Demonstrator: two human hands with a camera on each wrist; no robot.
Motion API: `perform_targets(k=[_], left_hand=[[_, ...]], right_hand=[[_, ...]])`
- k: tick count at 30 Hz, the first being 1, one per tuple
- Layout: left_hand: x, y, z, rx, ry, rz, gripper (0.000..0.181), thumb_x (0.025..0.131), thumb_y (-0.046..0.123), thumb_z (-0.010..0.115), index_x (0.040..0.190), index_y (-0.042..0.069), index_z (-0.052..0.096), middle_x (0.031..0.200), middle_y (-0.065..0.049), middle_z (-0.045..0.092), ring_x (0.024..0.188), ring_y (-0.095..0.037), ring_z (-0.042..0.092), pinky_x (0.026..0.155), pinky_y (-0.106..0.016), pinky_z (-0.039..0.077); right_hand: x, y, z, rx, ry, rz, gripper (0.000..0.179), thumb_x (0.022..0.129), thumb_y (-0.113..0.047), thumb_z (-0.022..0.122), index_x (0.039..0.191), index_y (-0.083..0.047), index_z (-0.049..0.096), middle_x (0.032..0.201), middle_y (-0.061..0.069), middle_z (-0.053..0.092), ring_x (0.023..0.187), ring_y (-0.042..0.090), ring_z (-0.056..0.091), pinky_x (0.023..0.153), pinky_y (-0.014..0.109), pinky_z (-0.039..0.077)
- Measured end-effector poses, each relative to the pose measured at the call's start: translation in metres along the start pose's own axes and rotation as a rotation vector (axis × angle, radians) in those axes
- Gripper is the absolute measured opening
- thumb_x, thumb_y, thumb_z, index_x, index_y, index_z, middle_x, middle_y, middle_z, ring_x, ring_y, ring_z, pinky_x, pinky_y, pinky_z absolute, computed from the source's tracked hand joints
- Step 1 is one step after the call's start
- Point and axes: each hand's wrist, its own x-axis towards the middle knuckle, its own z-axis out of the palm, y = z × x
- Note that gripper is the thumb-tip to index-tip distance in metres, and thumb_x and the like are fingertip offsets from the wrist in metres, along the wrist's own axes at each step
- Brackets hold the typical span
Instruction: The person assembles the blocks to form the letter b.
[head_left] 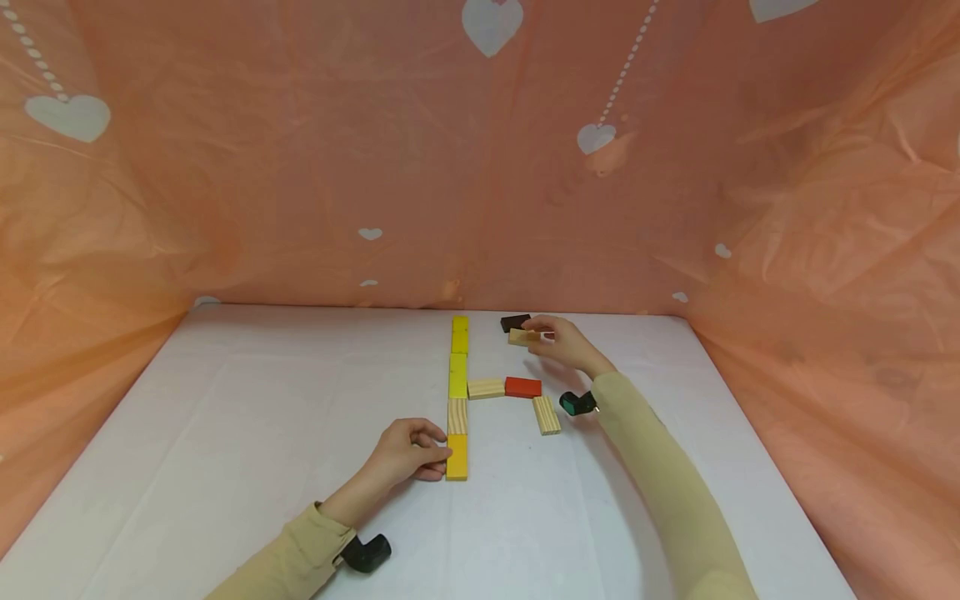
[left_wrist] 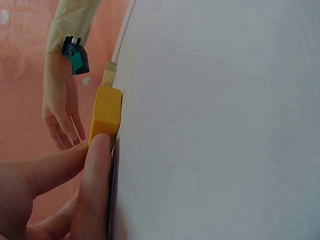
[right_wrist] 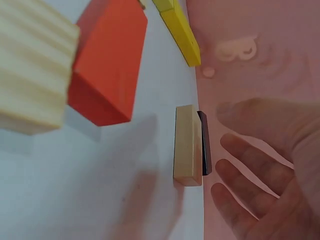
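My left hand [head_left: 408, 452] touches the orange-yellow block [head_left: 457, 463], the nearest in a straight line of blocks. In the left wrist view, straight fingertips meet that block's end. Farther along the line come a striped wooden block [head_left: 457, 417] and yellow blocks [head_left: 458, 377]. My right hand [head_left: 564, 343] hovers by a pale wooden block [head_left: 521, 337] and a dark block [head_left: 514, 322] at the back. In the right wrist view its fingers are spread apart, with a gap between them and the pale block.
From the line's right side run another wooden block [head_left: 486, 388] and a red block [head_left: 522, 387]. A slanted wooden block [head_left: 547, 415] lies by the red one's near right corner. Behind the white table [head_left: 262, 400] hangs an orange curtain [head_left: 420, 183] with hearts.
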Motion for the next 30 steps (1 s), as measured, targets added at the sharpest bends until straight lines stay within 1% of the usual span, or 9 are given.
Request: perform_targets(k=[6, 10, 12, 19, 22, 26, 30], left_hand=[[0.001, 0.000, 0.000, 0.003, 0.002, -0.001, 0.022, 0.081, -0.004, 0.072, 0.100, -0.007, 0.061, 0.076, -0.012, 0.060, 0.058, -0.017, 0.065, 0.056, -0.034, 0.061], [0.001, 0.000, 0.000, 0.003, 0.003, -0.004, 0.022, 0.081, -0.004, 0.072, 0.100, -0.006, 0.061, 0.076, -0.012, 0.060, 0.058, -0.017, 0.065, 0.056, -0.034, 0.061], [0.001, 0.001, 0.000, 0.005, 0.003, -0.005, 0.022, 0.081, -0.004, 0.073, 0.100, -0.006, 0.061, 0.076, -0.012, 0.060, 0.058, -0.017, 0.065, 0.056, -0.034, 0.061], [0.001, 0.002, -0.001, 0.000, -0.010, -0.009, 0.023, 0.081, -0.002, 0.073, 0.100, -0.006, 0.061, 0.077, -0.013, 0.060, 0.059, -0.017, 0.065, 0.056, -0.034, 0.061], [0.001, 0.003, -0.001, -0.006, -0.012, -0.014, 0.023, 0.081, -0.003, 0.073, 0.100, -0.006, 0.061, 0.077, -0.013, 0.060, 0.058, -0.017, 0.065, 0.056, -0.034, 0.061], [0.001, 0.003, -0.002, -0.007, -0.009, -0.018, 0.023, 0.081, -0.003, 0.073, 0.100, -0.006, 0.061, 0.077, -0.013, 0.060, 0.058, -0.017, 0.065, 0.056, -0.034, 0.061], [0.001, 0.003, -0.003, -0.005, -0.009, -0.018, 0.023, 0.081, -0.003, 0.074, 0.100, -0.006, 0.061, 0.077, -0.013, 0.059, 0.058, -0.018, 0.065, 0.056, -0.034, 0.061]], right_hand=[[0.011, 0.000, 0.000, -0.035, -0.011, 0.057, 0.038, 0.089, -0.005, 0.067, 0.125, -0.001, 0.058, 0.126, 0.013, 0.058, 0.118, 0.029, 0.051, 0.108, 0.045, 0.038], [0.016, 0.000, 0.000, -0.047, -0.023, 0.078, 0.037, 0.090, -0.006, 0.065, 0.126, -0.001, 0.057, 0.126, 0.014, 0.058, 0.119, 0.030, 0.051, 0.108, 0.046, 0.037], [0.019, 0.000, 0.001, -0.048, -0.027, 0.079, 0.037, 0.090, -0.005, 0.065, 0.126, 0.000, 0.058, 0.126, 0.015, 0.058, 0.118, 0.030, 0.051, 0.108, 0.047, 0.038], [0.024, 0.005, 0.003, -0.058, -0.051, 0.024, 0.036, 0.088, 0.003, 0.063, 0.124, 0.006, 0.057, 0.124, 0.020, 0.058, 0.116, 0.033, 0.052, 0.104, 0.045, 0.042], [0.026, 0.005, 0.004, -0.067, -0.054, 0.027, 0.035, 0.088, 0.004, 0.063, 0.122, 0.006, 0.059, 0.122, 0.019, 0.059, 0.114, 0.032, 0.053, 0.103, 0.043, 0.044], [0.027, 0.006, 0.005, -0.083, -0.047, 0.007, 0.033, 0.088, 0.004, 0.062, 0.121, 0.006, 0.059, 0.119, 0.019, 0.060, 0.111, 0.032, 0.054, 0.101, 0.043, 0.045], [0.027, 0.006, 0.006, -0.099, -0.047, 0.027, 0.033, 0.087, 0.006, 0.061, 0.120, 0.005, 0.060, 0.117, 0.018, 0.061, 0.109, 0.032, 0.055, 0.099, 0.043, 0.047]])
